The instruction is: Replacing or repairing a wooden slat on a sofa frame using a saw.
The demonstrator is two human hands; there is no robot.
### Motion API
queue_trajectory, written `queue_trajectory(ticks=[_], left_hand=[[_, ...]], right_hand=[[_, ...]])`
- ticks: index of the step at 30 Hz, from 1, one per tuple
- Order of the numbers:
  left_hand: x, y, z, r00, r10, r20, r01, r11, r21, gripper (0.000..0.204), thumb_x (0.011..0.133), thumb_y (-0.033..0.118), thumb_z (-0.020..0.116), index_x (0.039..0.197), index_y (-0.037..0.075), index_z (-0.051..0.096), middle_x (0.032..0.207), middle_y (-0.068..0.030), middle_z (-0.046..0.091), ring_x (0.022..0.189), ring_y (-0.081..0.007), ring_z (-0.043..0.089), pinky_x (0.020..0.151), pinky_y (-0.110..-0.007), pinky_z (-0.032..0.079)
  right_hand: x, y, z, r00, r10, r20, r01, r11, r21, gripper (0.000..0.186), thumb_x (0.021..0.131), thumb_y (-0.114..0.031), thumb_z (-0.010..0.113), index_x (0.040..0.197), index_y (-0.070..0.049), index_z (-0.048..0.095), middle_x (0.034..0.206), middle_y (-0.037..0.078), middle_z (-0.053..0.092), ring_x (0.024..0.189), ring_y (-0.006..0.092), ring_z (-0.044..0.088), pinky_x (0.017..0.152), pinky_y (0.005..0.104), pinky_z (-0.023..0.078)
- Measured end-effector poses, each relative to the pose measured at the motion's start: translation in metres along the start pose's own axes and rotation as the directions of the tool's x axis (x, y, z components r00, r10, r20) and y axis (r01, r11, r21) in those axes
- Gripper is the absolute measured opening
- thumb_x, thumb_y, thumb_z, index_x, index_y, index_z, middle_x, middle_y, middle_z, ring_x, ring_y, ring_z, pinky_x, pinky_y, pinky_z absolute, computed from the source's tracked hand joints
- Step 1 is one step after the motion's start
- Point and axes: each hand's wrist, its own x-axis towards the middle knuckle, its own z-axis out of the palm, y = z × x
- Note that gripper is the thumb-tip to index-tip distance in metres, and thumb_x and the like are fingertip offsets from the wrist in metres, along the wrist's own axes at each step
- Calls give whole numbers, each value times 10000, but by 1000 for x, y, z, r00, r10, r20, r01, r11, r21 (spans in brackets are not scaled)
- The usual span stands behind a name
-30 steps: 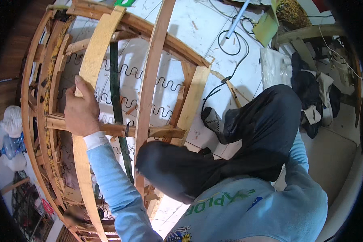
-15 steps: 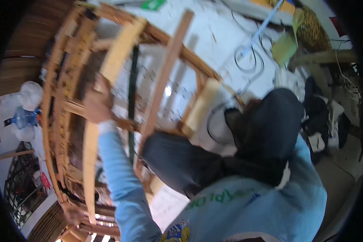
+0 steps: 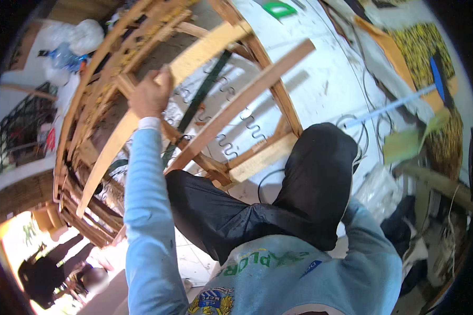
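My left hand [image 3: 151, 94] is closed around the middle of a long, pale, slightly curved wooden slat [image 3: 207, 48], which lies slantwise over a wooden seat frame [image 3: 264, 60]. Its far end rests by the frame's far rail. A reddish-brown wooden bar [image 3: 242, 102] crosses the frame to the right of the slat, its near end by my left knee. Zigzag metal springs [image 3: 254, 127] and a dark green strap [image 3: 201, 98] span the frame's inside. My right sleeve [image 3: 370, 231] bends behind my right leg, which hides the right hand.
A pale wood block [image 3: 263, 157] edges the frame before my knees. Cables, a light-blue rod [image 3: 394, 107] and green cloth [image 3: 402, 144] lie to the right. A green plastic piece [image 3: 278, 9] is on the floor at the top. Another person [image 3: 63, 262] is at lower left.
The view has turned, so the frame now slants toward the upper right. My left hand keeps its grip on the slat. My right arm shows drawn back beside my leg.
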Motion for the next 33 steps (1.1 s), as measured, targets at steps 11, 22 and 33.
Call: queue_trajectory(ticks=[11,22,33], left_hand=[[-9,-27,-11,945,151,-292,-236,928,-286,528,898,499,552,1300,156,575,1210,-158,612,1199,-329,538,1057,-455,361],[-140,-191,-20,275,-961,-30,734,230,-639,1011,821,673,616,1438,-68,312,1373,-255,454,1252,-348,464,1038,-424,401],[-291,-382,101,600,-669,439,517,-94,-851,374,976,359,440,1180,67,555,1071,-84,587,872,-235,601,714,-385,529]], right_hand=[[-46,-13,-51,995,61,-74,-55,995,86,217,839,-149,611,995,2,613,950,173,645,848,378,621,785,448,503],[6,30,-158,420,653,-630,-484,748,453,149,910,-87,542,1005,17,590,895,165,644,826,293,620,749,374,481],[194,77,-207,599,756,-263,-215,468,857,484,871,-294,730,1238,-7,598,876,53,632,646,115,546,570,272,447]])
